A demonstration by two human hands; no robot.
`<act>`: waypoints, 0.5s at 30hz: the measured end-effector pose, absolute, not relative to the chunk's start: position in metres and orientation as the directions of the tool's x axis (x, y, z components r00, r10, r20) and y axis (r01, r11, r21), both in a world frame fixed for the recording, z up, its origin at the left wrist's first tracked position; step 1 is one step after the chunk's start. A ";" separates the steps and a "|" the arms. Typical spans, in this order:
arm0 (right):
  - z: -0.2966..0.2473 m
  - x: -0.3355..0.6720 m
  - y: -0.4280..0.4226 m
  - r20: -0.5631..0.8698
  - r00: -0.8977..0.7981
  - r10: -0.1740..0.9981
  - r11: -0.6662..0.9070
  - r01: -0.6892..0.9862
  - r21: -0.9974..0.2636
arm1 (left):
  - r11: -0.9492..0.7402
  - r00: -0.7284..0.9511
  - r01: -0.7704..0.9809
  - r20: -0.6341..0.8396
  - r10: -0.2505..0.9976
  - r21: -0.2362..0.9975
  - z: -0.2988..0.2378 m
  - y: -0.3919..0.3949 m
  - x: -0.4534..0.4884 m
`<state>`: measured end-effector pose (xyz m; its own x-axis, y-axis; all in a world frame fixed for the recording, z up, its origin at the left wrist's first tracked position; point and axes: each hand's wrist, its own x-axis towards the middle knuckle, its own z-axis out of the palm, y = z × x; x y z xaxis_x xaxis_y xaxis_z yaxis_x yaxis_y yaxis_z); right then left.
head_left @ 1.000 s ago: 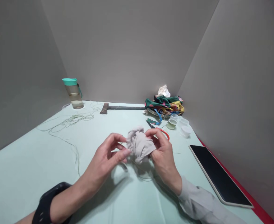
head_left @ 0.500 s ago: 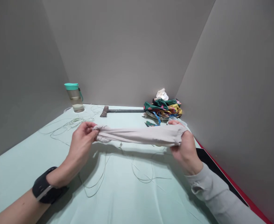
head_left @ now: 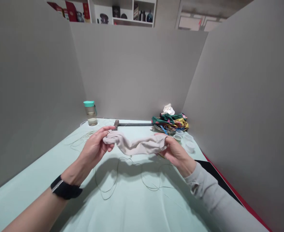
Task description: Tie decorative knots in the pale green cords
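A pale pinkish-grey, sock-like cloth hangs stretched loosely between my two hands, sagging and wrinkled in the middle. My left hand holds its left end, the fingers partly behind the fabric. The right end is gripped by my right hand, thumb in front and other fingers mostly hidden. Beneath the cloth, thin greenish cords lie in loose loops on the pale green tabletop.
A bottle with a teal lid stands back left. Near the back lies a dark bar tool with a short head. Colourful bunched fabric, white crumpled material and small clear cups sit back right. Grey partitions enclose the table.
The cloth was pulled nearly straight and now sags, as my hands have come closer together. The camera has tilted up, bringing shelves above the partition into view.
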<state>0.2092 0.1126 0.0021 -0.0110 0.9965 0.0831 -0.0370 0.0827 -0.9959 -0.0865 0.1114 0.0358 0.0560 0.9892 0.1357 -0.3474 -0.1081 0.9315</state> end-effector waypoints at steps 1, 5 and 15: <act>0.006 0.206 0.114 0.096 -0.044 0.994 0.098 0.030 -0.995 | -0.096 0.083 -0.330 0.130 0.988 0.939 0.038 0.108 -0.083; 0.027 0.207 0.121 0.157 -0.177 0.972 0.208 0.320 -0.924 | -0.042 0.163 -0.239 0.082 0.983 0.970 0.047 0.101 -0.075; 0.062 0.167 0.082 0.290 -0.466 0.836 0.514 0.480 -0.711 | -0.028 0.154 -0.178 0.056 0.986 0.984 0.063 0.095 -0.061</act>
